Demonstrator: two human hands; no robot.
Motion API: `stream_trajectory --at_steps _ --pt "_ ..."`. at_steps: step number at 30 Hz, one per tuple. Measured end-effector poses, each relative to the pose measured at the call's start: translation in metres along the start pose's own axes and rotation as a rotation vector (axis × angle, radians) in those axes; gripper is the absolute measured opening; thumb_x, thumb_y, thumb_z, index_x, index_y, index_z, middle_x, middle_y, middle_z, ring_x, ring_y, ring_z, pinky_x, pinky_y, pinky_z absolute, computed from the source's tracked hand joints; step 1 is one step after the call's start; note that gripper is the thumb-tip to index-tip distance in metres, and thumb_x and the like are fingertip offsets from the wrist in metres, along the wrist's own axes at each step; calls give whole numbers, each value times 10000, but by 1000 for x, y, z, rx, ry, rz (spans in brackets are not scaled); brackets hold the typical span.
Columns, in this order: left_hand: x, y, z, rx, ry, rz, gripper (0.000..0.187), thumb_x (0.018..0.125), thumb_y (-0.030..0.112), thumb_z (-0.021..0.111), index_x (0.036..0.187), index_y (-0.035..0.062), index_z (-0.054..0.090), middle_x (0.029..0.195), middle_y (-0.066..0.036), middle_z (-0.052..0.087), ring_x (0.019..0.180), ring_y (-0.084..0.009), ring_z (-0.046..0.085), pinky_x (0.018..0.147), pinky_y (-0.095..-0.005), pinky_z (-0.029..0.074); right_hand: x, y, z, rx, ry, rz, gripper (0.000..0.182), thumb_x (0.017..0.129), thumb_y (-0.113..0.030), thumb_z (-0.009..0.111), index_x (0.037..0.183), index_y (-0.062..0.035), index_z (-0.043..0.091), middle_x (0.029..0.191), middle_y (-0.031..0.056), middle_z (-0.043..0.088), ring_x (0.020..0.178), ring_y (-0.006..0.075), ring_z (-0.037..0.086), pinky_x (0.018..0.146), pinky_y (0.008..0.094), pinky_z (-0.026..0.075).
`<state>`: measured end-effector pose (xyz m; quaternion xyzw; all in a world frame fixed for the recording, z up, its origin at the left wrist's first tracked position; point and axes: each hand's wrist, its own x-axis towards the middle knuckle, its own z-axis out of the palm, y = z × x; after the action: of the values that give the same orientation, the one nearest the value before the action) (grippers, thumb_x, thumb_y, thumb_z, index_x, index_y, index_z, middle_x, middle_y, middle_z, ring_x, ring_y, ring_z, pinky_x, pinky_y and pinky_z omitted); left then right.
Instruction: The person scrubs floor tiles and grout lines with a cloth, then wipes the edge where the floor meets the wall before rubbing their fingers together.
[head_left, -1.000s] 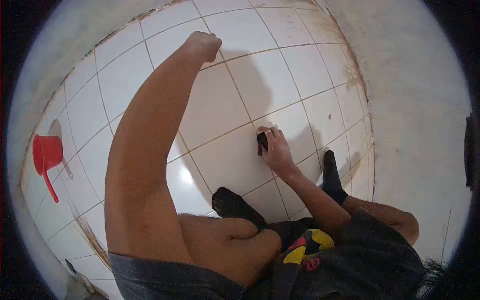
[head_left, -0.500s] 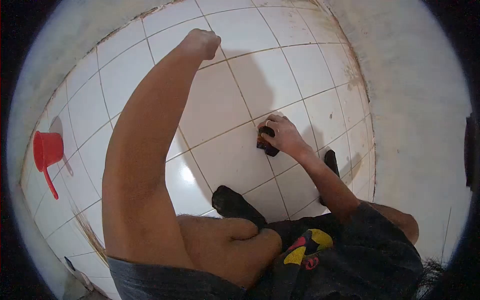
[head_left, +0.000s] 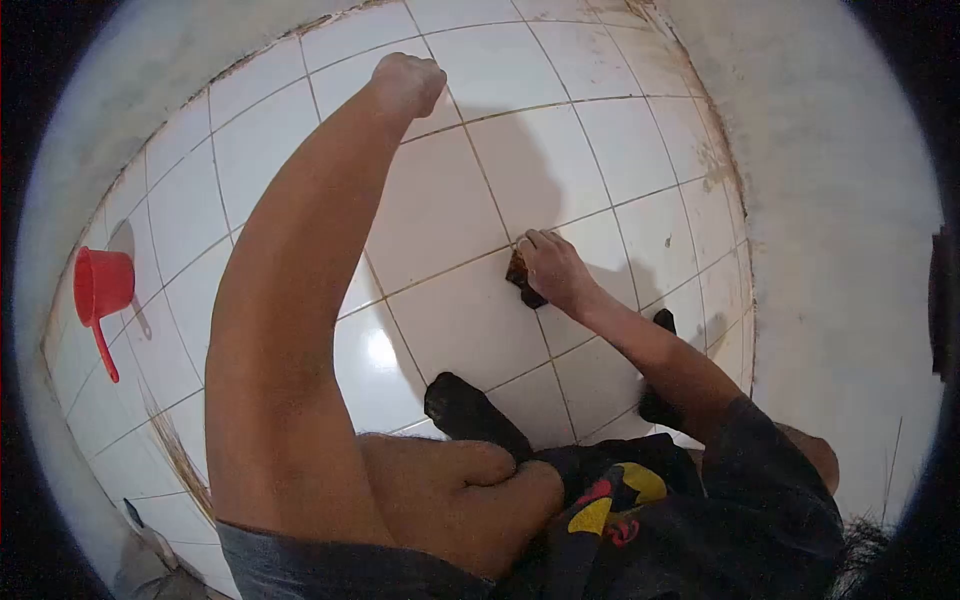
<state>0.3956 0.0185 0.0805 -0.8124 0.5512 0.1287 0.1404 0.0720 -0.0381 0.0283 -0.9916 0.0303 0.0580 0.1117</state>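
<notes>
My right hand [head_left: 558, 272] is closed over a small dark object [head_left: 518, 272] with an orange-brown patch, pressed against the white tiled floor [head_left: 440, 330]. The fingers and the back of the hand hide most of this object, so its kind cannot be made out. Farther forward, my left hand [head_left: 410, 84] is a fist at the end of the outstretched left arm, above the tiles. Its palm faces away, so anything inside it is hidden. Near the right hand are two dark-covered feet [head_left: 475, 413].
A red dipper with a long handle [head_left: 104, 285] is at the far left. Below it, thin straw bristles [head_left: 180, 460] lie beside the left arm. Pale walls [head_left: 830, 200] border the floor, with brown stains [head_left: 718, 165] along the right edge.
My right hand has slid slightly left over the tiles with the dark object, its fingers now covering more of it. My left fist stays almost in place. The view has shifted a little.
</notes>
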Motion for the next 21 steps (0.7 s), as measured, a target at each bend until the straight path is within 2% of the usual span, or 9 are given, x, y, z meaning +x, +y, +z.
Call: stream_trajectory --at_steps 1,4,7,8,11,14,21 --pt "2 0 0 -2 -19 -2 229 769 88 598 992 55 636 1052 -138 630 978 -302 627 849 -395 515 0 2 3 -9 -1 -13 163 820 -95 524 947 2 562 964 152 584 975 306 584 877 407 459" --pt "4 4 0 53 2 -7 239 789 86 605 1017 99 675 1076 -89 657 976 -263 647 802 -394 542 -1 -4 -7 58 -232 96 179 831 -94 518 970 9 568 978 153 587 984 299 579 894 399 448" --pt "-1 12 1 83 70 -10 254 796 93 609 1034 120 692 1056 -62 675 973 -236 657 774 -413 560 -10 -12 -4 -30 -52 -15 211 828 -93 525 998 25 571 973 157 588 966 289 584 874 396 454" --pt "-2 13 0 83 63 -8 254 797 96 607 1036 118 690 1052 -61 674 971 -235 657 770 -416 563 -10 -13 -4 -42 -128 41 230 820 -92 535 1006 40 571 972 163 588 958 284 585 854 386 458" --pt "4 12 2 91 10 -6 256 802 100 606 1044 119 685 1054 -58 668 975 -238 655 761 -424 567 -8 -14 2 -127 -124 -11 223 813 -89 540 992 40 575 960 164 586 952 286 585 837 372 461" --pt "7 11 1 124 29 -19 269 804 97 603 1060 120 678 1079 -55 660 987 -245 652 746 -429 572 -12 -14 7 -131 5 -24 226 807 -82 548 996 39 576 963 166 578 937 285 582 830 367 464" --pt "-2 18 -12 162 11 0 298 794 96 598 1085 99 663 1091 -60 657 1001 -245 648 745 -410 573 0 -14 9 -55 88 38 185 804 -84 554 951 27 566 943 158 570 913 293 573 848 389 461"
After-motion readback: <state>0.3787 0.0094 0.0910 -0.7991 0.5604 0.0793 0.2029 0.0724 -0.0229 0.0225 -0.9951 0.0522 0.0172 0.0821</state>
